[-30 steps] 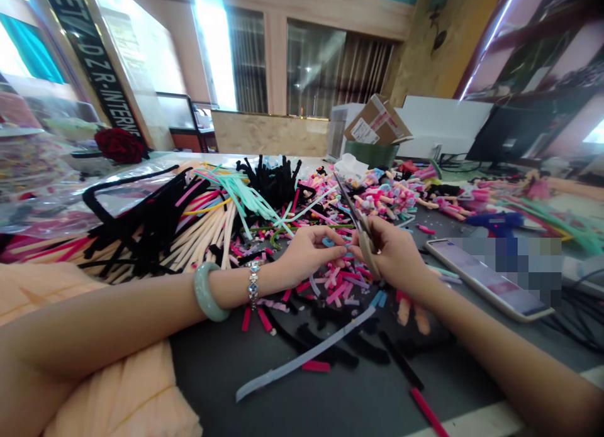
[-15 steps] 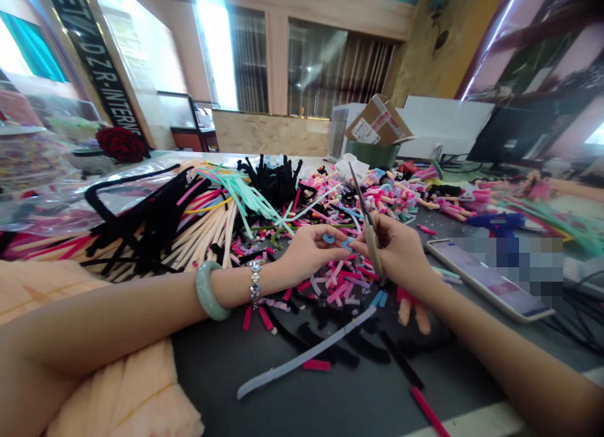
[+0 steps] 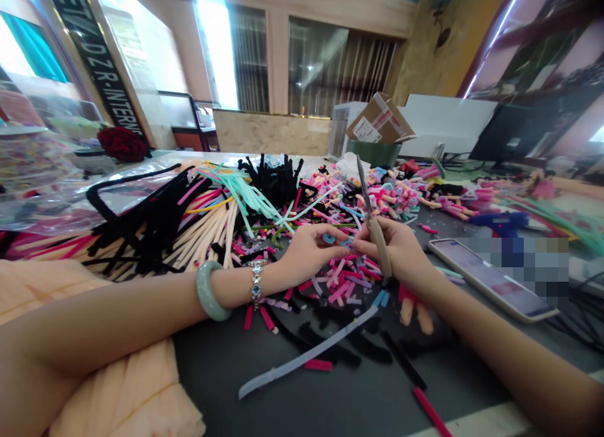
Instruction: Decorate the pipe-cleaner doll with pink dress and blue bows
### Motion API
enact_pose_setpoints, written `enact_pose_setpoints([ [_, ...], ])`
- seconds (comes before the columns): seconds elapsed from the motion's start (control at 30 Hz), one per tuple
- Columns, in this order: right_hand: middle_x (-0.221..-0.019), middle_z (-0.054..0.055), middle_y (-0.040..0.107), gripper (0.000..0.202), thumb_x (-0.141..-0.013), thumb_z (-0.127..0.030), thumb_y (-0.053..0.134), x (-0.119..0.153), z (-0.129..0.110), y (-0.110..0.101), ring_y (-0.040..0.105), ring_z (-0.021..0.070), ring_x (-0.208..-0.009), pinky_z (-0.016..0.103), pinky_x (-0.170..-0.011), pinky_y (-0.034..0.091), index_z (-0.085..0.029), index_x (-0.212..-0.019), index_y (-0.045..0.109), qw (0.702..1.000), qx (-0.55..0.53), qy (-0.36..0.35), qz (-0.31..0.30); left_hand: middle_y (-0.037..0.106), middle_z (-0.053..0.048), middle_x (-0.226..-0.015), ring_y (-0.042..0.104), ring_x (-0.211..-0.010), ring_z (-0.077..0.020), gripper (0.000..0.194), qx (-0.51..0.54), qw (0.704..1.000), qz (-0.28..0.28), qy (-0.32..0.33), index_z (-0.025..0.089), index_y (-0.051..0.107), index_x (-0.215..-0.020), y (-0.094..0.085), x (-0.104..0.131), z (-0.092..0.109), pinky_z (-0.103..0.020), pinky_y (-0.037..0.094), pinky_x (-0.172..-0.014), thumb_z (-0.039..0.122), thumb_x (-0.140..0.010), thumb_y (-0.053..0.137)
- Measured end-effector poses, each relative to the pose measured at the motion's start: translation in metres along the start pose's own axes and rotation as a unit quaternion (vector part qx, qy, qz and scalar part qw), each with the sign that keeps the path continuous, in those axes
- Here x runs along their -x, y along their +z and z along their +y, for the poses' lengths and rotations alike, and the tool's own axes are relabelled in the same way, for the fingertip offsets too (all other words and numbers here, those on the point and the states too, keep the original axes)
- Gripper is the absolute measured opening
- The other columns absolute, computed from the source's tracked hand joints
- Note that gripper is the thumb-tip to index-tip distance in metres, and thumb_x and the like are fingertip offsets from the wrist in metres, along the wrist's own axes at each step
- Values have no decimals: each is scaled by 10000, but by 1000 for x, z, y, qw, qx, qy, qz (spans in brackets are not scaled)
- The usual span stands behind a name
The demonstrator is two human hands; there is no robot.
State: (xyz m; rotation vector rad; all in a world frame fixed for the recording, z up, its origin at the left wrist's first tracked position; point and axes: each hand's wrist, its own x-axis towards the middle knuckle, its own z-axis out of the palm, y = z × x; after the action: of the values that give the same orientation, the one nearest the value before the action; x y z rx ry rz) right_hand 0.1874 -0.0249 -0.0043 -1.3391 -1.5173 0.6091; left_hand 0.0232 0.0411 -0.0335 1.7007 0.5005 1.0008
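Note:
My left hand [image 3: 306, 251], with a green bangle and a jewelled bracelet at the wrist, is closed in a pinch on a small light-blue piece [image 3: 347, 243]. Another bit of blue shows by its fingers; I cannot tell if it is the same piece. Scissors [image 3: 380, 248] are in my right hand [image 3: 403, 251], blades pointing up and away. The right fingertips meet the blue piece opposite the left ones. Below the hands lie a pale lavender chenille strip [image 3: 306, 355] and two short blue bits [image 3: 381, 298] at its upper end.
Cut pink and purple bits [image 3: 342, 286] cover the dark tabletop [image 3: 226, 374]. Bundled chenille stems [image 3: 198, 229] lie left, small fuzzy figures [image 3: 391, 192] behind. A phone [image 3: 491, 280] and a blue glue gun [image 3: 500, 223] are at right. Peach material [image 3: 132, 387] sits under my left arm.
The scissors have tilted slightly, their tips shifting a little right and their handles lower. My right fingers have shifted slightly at the blue piece; my left hand stays nearly still.

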Motion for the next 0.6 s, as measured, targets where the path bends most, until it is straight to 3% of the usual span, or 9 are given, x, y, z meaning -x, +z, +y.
enact_pose_setpoints([
  [0.2, -627, -17, 606, 229, -588, -235, 770, -2, 4, -2, 542, 135, -572, 250, -535, 436, -176, -694, 576, 1000, 16, 10, -10, 652, -18, -727, 570, -600, -97, 189, -21, 999, -14, 20, 116, 696, -818, 0, -1, -1, -214, 469, -567, 225, -673, 751],
  [0.6, -675, -15, 616, 151, -649, -140, 661, -3, 15, -1, 557, 141, -596, 252, -551, 430, -187, -760, 569, 999, 21, -20, -44, 644, -26, -732, 566, -602, -101, 149, -4, 999, -30, 35, 120, 663, -768, 2, -1, -6, -226, 470, -568, 216, -678, 732],
])
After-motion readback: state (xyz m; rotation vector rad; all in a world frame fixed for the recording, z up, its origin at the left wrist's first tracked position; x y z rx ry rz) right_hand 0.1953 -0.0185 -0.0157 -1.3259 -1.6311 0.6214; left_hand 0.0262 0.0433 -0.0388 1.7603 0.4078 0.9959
